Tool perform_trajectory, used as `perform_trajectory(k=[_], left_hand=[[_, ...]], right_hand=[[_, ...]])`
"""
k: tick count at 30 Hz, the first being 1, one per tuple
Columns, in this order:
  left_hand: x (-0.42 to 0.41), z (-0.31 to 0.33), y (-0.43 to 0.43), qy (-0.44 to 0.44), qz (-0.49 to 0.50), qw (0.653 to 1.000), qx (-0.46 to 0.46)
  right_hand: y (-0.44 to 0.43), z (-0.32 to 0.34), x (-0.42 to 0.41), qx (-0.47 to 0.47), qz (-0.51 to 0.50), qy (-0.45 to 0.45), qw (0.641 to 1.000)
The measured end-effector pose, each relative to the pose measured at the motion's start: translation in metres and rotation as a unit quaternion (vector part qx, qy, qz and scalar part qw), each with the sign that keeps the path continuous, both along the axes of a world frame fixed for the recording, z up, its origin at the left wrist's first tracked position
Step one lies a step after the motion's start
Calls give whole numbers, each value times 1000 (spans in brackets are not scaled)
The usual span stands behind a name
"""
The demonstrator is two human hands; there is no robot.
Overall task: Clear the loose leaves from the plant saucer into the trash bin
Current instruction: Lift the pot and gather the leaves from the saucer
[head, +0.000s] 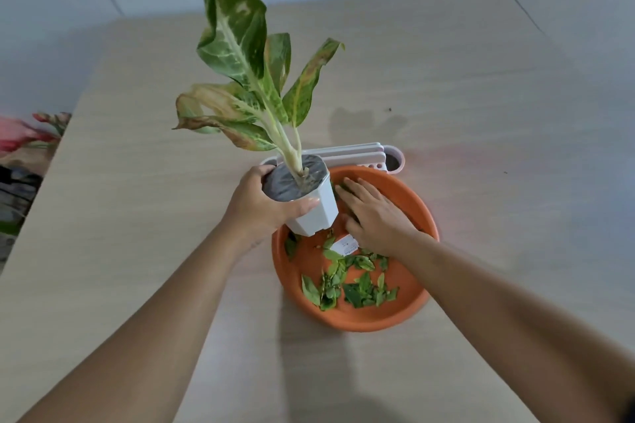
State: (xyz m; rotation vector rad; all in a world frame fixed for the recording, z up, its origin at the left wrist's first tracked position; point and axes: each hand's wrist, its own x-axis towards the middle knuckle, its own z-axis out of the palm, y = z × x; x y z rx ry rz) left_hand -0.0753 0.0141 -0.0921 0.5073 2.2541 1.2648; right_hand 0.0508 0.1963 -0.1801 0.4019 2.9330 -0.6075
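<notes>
On the pale table, the left hand grips the tilted pot; the right hand lies flat and open in the saucer. Sweep the leaves together (bin behind), keeping the pot lifted.

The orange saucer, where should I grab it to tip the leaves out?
Grip the orange saucer by its raised rim, coming from the right side. That edge is bare, while the loose leaves lie near you and the white pot hangs over the left.
</notes>
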Motion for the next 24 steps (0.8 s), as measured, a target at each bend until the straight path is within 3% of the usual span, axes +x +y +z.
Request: perform_trajectory(k=[4, 9, 13, 16, 20, 24], left_hand=[[2, 4, 3, 9, -8, 1000, 5], [11, 4, 11, 14, -32, 999, 0], [15, 8, 12, 22, -39, 999, -6], [12, 15, 11, 28, -42, 999, 0], [5, 16, 9, 30, -38, 999, 1], [4, 14, 2, 26, -19, 999, -3]], right_hand=[[-11, 6, 10, 12, 81, -23, 996], [-18, 7, 28, -18, 79, 73, 994], [-2, -5, 4, -8, 14, 7, 1000], [-9, -5, -4, 12, 75, -24, 997], [-30, 11, 17, -4, 158, -2, 987], [-22, 8, 16, 7, 122, 17, 992]])
